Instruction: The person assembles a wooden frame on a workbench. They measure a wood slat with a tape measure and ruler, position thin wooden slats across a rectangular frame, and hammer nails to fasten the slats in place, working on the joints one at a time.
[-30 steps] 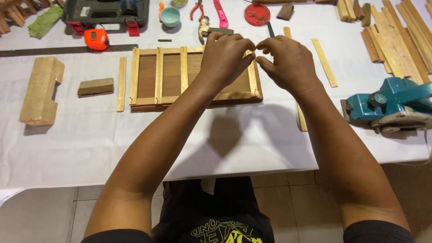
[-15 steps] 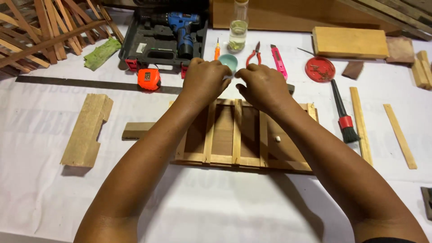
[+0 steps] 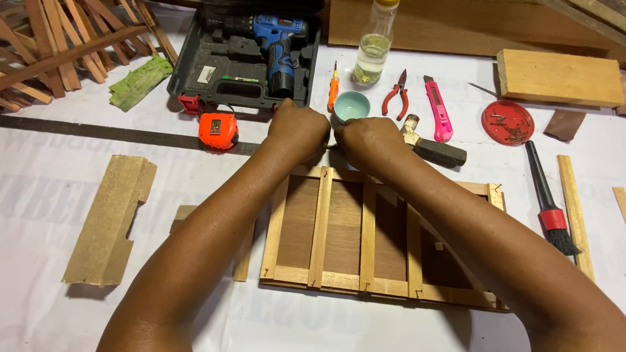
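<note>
Meeting hands (image 3: 334,135) above wooden frame (image 3: 365,241)

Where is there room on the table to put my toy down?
Bare white cloth lies left of the notched wooden block, and along the near edge under the slatted wooden frame. Behind both hands, around the small teal bowl, tools crowd together.

Woodworking workshop: cordless drill (image 3: 277,49) in case, pliers (image 3: 396,94), tape measure (image 3: 218,130), timber offcuts (image 3: 111,218).

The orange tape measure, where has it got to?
In the head view the orange tape measure lies on the white table cover, left of the left hand, just in front of the open drill case.
</note>
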